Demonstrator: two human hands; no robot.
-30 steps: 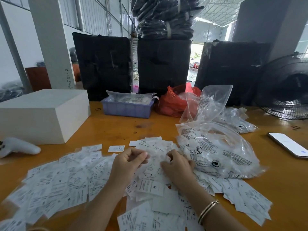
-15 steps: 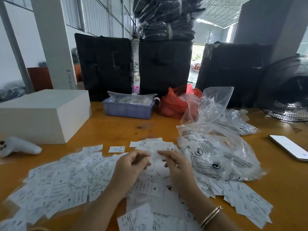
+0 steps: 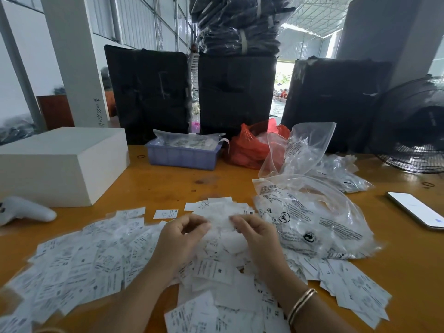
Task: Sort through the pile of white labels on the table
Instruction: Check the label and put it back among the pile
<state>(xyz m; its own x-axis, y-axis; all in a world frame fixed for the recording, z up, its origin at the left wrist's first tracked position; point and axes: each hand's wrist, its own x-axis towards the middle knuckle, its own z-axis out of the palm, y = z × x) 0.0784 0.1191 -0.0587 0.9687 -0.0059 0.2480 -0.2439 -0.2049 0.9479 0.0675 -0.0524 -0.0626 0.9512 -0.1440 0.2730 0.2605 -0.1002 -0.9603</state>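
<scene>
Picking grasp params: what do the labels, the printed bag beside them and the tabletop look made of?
Labels: thin matte white sheet, probably paper or woven tape; they lie flat and overlap, black print.
Printed bag: clear glossy plastic film; it crinkles, shows glare and its contents.
Tabletop: orange-brown wood or veneer, smooth with a light sheen; darker knot-like spots suggest wood, not certain.

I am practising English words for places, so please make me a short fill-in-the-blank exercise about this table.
1. The phone lies at the table's ____ edge.
2. The plastic bag behind the clear bags is ____.
3. The crate near the white box is ____.
4. The bracelet is on the ____ wrist.

Missing words: right; red; blue; right
</scene>
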